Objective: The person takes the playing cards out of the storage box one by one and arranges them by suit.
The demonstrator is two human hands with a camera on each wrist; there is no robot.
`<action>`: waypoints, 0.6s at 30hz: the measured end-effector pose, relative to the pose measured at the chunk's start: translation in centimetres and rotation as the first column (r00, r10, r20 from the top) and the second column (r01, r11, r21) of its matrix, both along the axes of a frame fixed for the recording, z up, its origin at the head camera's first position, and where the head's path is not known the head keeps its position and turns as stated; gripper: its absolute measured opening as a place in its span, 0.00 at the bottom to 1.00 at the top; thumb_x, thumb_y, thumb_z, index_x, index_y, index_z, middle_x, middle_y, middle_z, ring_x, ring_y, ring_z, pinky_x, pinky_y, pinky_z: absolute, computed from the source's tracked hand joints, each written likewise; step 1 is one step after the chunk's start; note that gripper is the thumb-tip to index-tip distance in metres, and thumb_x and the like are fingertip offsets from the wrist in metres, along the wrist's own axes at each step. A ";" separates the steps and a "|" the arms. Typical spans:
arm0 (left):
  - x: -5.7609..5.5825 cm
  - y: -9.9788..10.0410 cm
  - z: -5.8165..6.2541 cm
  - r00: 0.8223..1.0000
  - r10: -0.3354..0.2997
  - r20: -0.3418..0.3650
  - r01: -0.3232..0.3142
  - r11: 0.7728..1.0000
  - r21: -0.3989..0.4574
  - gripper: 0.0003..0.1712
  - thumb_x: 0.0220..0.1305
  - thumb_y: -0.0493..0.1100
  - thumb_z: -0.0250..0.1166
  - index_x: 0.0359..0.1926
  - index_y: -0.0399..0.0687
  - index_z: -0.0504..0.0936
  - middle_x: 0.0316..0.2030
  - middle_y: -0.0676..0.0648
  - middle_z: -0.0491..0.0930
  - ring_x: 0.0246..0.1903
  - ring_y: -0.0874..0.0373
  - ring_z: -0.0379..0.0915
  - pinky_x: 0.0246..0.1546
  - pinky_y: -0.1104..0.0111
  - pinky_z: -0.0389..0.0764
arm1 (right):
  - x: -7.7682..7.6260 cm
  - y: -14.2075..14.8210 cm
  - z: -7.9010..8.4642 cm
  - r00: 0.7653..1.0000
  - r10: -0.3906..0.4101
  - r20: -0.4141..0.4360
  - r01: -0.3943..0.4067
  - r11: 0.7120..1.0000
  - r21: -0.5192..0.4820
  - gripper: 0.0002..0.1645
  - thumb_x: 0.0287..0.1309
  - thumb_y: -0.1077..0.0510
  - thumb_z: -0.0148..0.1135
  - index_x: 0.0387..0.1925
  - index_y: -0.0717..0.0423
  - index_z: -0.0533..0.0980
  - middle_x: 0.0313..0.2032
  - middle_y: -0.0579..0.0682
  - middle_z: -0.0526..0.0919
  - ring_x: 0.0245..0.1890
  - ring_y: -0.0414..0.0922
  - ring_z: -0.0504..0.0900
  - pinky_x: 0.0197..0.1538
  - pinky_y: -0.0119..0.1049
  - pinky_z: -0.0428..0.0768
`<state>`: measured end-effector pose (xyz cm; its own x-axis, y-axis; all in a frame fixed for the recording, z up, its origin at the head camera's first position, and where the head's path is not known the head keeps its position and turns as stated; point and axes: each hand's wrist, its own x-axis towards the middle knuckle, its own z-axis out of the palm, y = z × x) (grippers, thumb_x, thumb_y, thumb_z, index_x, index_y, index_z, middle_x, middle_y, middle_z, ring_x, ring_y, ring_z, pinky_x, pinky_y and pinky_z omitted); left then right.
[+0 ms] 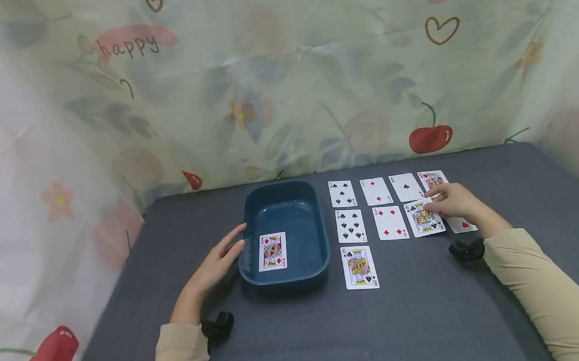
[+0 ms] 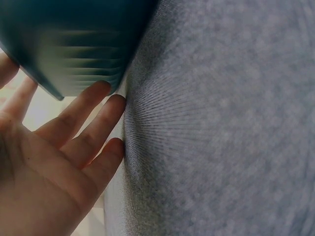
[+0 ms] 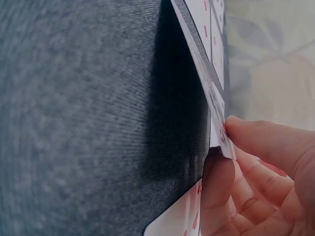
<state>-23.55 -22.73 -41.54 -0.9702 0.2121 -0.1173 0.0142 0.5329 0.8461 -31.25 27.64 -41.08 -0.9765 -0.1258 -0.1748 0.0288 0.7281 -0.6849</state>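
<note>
My right hand (image 1: pixel 455 202) pinches the edge of a black king playing card (image 1: pixel 423 218) between thumb and finger. In the right wrist view the card (image 3: pixel 216 110) is tilted up off the cloth, with a shadow beneath it. Beside this hand lie a red-suited face card (image 1: pixel 432 177) and a red heart card (image 1: pixel 462 224), both partly hidden by the hand. My left hand (image 1: pixel 213 268), fingers spread and fairly straight, touches the left side of a blue plastic tub (image 1: pixel 308 270). Inside the tub lies a king of diamonds (image 1: pixel 272 252), face up.
Right of the tub, face-up cards lie in rows: a five of spades (image 1: pixel 342 194), two of diamonds (image 1: pixel 376 191), black card (image 1: pixel 406 187), seven of spades (image 1: pixel 350 226), four of diamonds (image 1: pixel 390 223) and king of spades (image 1: pixel 360 267). A patterned curtain (image 1: pixel 278 85) hangs behind the dark table (image 1: pixel 310 346).
</note>
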 end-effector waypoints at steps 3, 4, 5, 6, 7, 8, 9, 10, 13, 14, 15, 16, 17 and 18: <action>0.0 0.0 0.0 1.000 0.004 0.002 -0.004 1.000 -0.006 0.29 0.71 0.56 0.46 0.71 0.67 0.53 0.73 0.45 0.49 0.70 0.41 0.50 0.66 0.40 0.52 | 0.0 -0.1 0.0 1.000 -0.008 -0.008 0.008 1.000 0.016 0.29 0.56 0.56 0.62 0.54 0.72 0.68 0.34 0.55 0.77 0.26 0.36 0.73 0.28 0.28 0.76; 0.0 0.0 0.0 1.000 0.005 0.003 -0.005 1.000 -0.007 0.29 0.71 0.56 0.46 0.71 0.67 0.53 0.73 0.45 0.49 0.70 0.41 0.50 0.66 0.40 0.52 | 0.1 -0.1 0.0 1.000 -0.012 -0.010 0.012 1.000 0.022 0.29 0.55 0.56 0.62 0.53 0.71 0.69 0.34 0.54 0.77 0.25 0.36 0.73 0.28 0.28 0.75; 0.0 0.0 0.0 1.000 0.005 0.003 -0.005 1.000 -0.009 0.29 0.71 0.57 0.46 0.71 0.67 0.53 0.73 0.44 0.49 0.70 0.41 0.50 0.66 0.40 0.52 | 0.1 -0.1 0.0 1.000 -0.014 -0.015 0.015 1.000 0.028 0.29 0.55 0.56 0.62 0.53 0.71 0.69 0.33 0.54 0.77 0.25 0.36 0.74 0.27 0.28 0.75; -0.1 0.0 0.0 1.000 0.006 0.005 -0.006 1.000 -0.009 0.29 0.71 0.57 0.46 0.71 0.67 0.53 0.73 0.45 0.49 0.70 0.41 0.50 0.66 0.40 0.52 | 0.2 -0.1 0.0 1.000 -0.017 -0.019 0.018 0.999 0.032 0.29 0.55 0.56 0.62 0.53 0.71 0.69 0.33 0.55 0.77 0.25 0.37 0.74 0.27 0.28 0.75; -0.1 0.0 -0.1 1.000 0.007 0.006 -0.007 1.000 -0.009 0.29 0.71 0.57 0.46 0.71 0.67 0.53 0.73 0.45 0.49 0.70 0.41 0.50 0.66 0.40 0.52 | 0.2 -0.2 0.1 1.000 -0.020 -0.024 0.020 0.999 0.036 0.29 0.54 0.55 0.63 0.53 0.72 0.69 0.33 0.55 0.77 0.25 0.37 0.74 0.27 0.29 0.75; -0.1 0.0 -0.1 1.000 0.008 0.007 -0.008 1.000 -0.009 0.29 0.71 0.57 0.46 0.70 0.67 0.53 0.73 0.45 0.49 0.70 0.41 0.50 0.66 0.40 0.52 | 0.3 -0.2 0.1 0.999 -0.022 -0.031 0.023 0.999 0.043 0.29 0.54 0.55 0.63 0.52 0.71 0.69 0.33 0.56 0.77 0.25 0.37 0.74 0.27 0.29 0.75; -0.1 0.0 -0.1 1.000 0.008 0.007 -0.008 1.000 -0.009 0.29 0.71 0.57 0.46 0.70 0.67 0.53 0.73 0.45 0.49 0.70 0.41 0.50 0.66 0.40 0.52 | 0.3 -0.2 0.2 0.999 -0.022 -0.041 0.024 0.999 0.048 0.29 0.54 0.55 0.63 0.52 0.71 0.69 0.33 0.57 0.77 0.24 0.38 0.74 0.27 0.30 0.75; -0.1 0.0 -0.1 1.000 0.009 0.007 -0.009 1.000 -0.008 0.29 0.71 0.57 0.46 0.70 0.68 0.53 0.73 0.45 0.49 0.70 0.42 0.50 0.66 0.40 0.52 | 0.3 -0.2 0.2 0.998 -0.024 -0.054 0.027 0.998 0.051 0.29 0.54 0.56 0.63 0.52 0.71 0.69 0.34 0.58 0.77 0.25 0.38 0.75 0.27 0.30 0.76; -0.1 0.0 -0.1 1.000 0.008 0.006 -0.008 1.000 -0.007 0.29 0.71 0.57 0.46 0.70 0.67 0.53 0.73 0.44 0.49 0.70 0.41 0.50 0.66 0.40 0.52 | 0.4 -0.3 0.4 0.995 -0.026 -0.093 0.031 0.998 0.055 0.28 0.54 0.56 0.63 0.51 0.71 0.69 0.36 0.62 0.78 0.26 0.39 0.76 0.29 0.29 0.76; -0.1 0.0 -0.1 1.000 0.007 0.005 -0.007 1.000 -0.006 0.29 0.71 0.57 0.46 0.70 0.67 0.53 0.73 0.45 0.49 0.70 0.42 0.50 0.66 0.41 0.52 | 0.4 -0.4 0.4 0.994 -0.026 -0.106 0.032 0.998 0.053 0.27 0.54 0.56 0.63 0.51 0.71 0.69 0.37 0.63 0.78 0.26 0.40 0.77 0.29 0.29 0.77; -0.1 0.0 -0.1 1.000 0.007 0.005 -0.007 1.000 -0.002 0.29 0.71 0.57 0.46 0.70 0.67 0.53 0.73 0.45 0.49 0.70 0.42 0.50 0.66 0.41 0.52 | 0.5 -0.5 0.6 0.993 -0.026 -0.116 0.032 0.998 0.049 0.27 0.54 0.57 0.62 0.50 0.71 0.69 0.38 0.64 0.78 0.27 0.40 0.77 0.29 0.30 0.77; -0.1 0.0 -0.1 1.000 0.006 0.004 -0.006 1.000 0.001 0.29 0.71 0.56 0.46 0.70 0.67 0.53 0.73 0.45 0.49 0.70 0.42 0.50 0.67 0.41 0.52 | 0.5 -0.6 0.7 0.992 -0.025 -0.124 0.031 0.999 0.045 0.26 0.54 0.57 0.62 0.50 0.71 0.70 0.38 0.65 0.78 0.27 0.41 0.78 0.29 0.30 0.76; -0.1 0.0 -0.1 1.000 0.005 0.002 -0.005 1.000 0.004 0.29 0.71 0.56 0.46 0.70 0.67 0.54 0.73 0.45 0.49 0.70 0.42 0.50 0.67 0.41 0.52 | 0.5 -0.8 0.8 0.991 -0.019 -0.135 0.025 0.999 0.043 0.26 0.54 0.57 0.62 0.50 0.70 0.70 0.39 0.65 0.78 0.28 0.42 0.78 0.29 0.30 0.76; -0.1 0.0 -0.1 1.000 0.004 0.002 -0.004 1.000 0.008 0.29 0.71 0.56 0.46 0.70 0.67 0.54 0.73 0.45 0.50 0.70 0.42 0.50 0.67 0.41 0.52 | 0.5 -1.0 1.0 0.990 -0.014 -0.141 0.020 0.999 0.041 0.26 0.55 0.56 0.62 0.50 0.70 0.70 0.39 0.65 0.78 0.28 0.42 0.78 0.29 0.29 0.76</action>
